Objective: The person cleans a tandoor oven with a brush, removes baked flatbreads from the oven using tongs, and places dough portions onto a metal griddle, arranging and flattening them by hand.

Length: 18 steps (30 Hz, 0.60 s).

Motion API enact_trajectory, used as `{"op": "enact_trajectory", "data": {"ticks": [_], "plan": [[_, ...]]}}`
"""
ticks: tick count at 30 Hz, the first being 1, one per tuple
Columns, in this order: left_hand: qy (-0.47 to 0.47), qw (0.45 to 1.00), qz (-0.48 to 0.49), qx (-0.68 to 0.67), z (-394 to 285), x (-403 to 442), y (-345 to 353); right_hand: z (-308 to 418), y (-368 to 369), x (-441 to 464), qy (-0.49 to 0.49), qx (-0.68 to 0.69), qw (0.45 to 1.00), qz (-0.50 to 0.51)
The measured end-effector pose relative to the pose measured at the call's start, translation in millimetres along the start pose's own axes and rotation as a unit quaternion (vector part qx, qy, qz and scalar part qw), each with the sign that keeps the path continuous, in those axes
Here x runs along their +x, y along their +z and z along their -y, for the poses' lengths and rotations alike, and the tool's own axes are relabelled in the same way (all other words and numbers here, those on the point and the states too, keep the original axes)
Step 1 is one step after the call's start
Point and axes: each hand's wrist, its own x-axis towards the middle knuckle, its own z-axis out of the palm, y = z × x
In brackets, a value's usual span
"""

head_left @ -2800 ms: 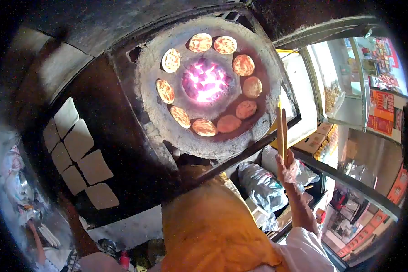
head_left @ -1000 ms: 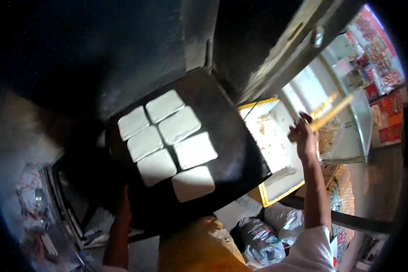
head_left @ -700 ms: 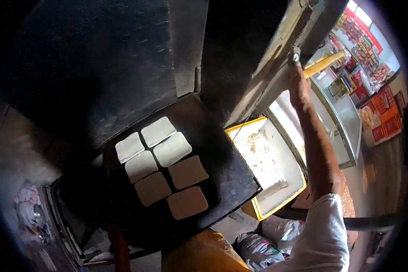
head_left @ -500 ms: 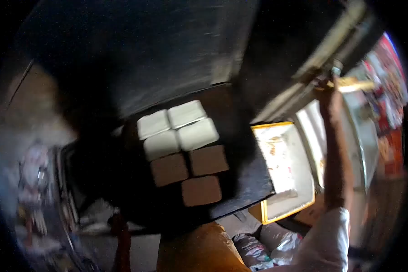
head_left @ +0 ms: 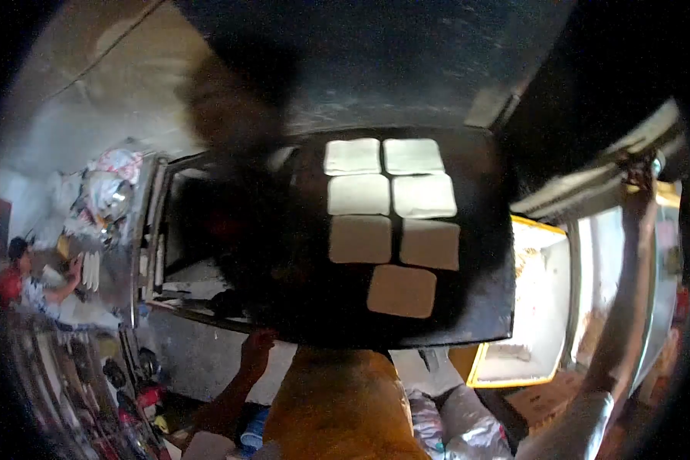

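Several flat, rounded-square dough sheets lie in rows on a dark griddle. The far ones are brightly lit; the nearer ones are in brown shadow. By the griddle's front edge hangs my left hand, its fingers slightly apart and nothing visible in them. Far to the right, my right arm stretches out past the griddle. My right hand is closed at a pale ledge, beside a small shiny round thing. What its fingers hold is too dark to make out.
A white bin with a yellow rim stands right of the griddle. Plastic bags sit below, near a cardboard box. At far left a person works at a counter with long pale pieces. A dark hood hangs behind.
The view has turned, so the griddle and dough sheets appear straighter and farther right. My left hand shows nearer the griddle's front edge. My right hand stays closed at the ledge.
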Motion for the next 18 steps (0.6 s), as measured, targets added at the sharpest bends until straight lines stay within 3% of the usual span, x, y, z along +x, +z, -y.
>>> {"op": "enact_trajectory", "data": {"ticks": [1,3,4,6,7,9,11,13,15,16,17,18], "plan": [[0.042,0.996,0.054,-0.059,44.6,6.8,-16.3,-6.1,-3.4,-3.4,0.023,0.006,1.000,-0.010],[-0.016,0.996,0.000,-0.093,7.1,-4.6,11.9,-2.5,41.7,-59.0,0.028,0.052,0.996,-0.069],[-0.015,0.995,0.017,-0.093,-1.8,-5.2,24.6,0.9,88.2,-102.4,-0.001,0.041,0.994,-0.100],[0.114,0.985,0.085,-0.095,-11.1,-3.3,36.8,-21.8,115.9,-172.9,0.021,0.003,0.986,-0.167],[0.087,0.955,0.118,-0.260,-19.4,-2.3,46.9,-37.2,136.6,-214.7,0.001,-0.002,0.989,-0.149],[0.089,0.939,0.220,-0.251,3.9,11.9,66.5,-43.3,190.7,-308.7,0.015,-0.150,0.987,-0.054],[-0.049,0.938,0.249,-0.234,-26.2,11.7,98.7,-65.1,229.8,-395.5,0.102,-0.162,0.977,0.096],[-0.062,0.915,0.332,-0.219,-100.1,3.3,112.5,-53.9,288.1,-469.6,0.153,-0.184,0.942,0.234],[-0.016,0.901,0.365,-0.235,-89.5,15.1,124.5,-77.8,328.8,-524.5,0.230,-0.127,0.899,0.351],[0.008,0.868,0.403,-0.289,-97.0,15.3,126.3,-95.4,345.0,-557.8,0.112,-0.138,0.918,0.354],[0.032,0.835,0.430,-0.342,-101.7,16.6,122.3,-98.4,366.9,-568.0,0.345,0.098,0.874,0.329],[0.052,0.844,0.406,-0.348,-105.5,14.4,110.4,-91.8,391.2,-579.0,0.417,0.125,0.834,0.338]]}}
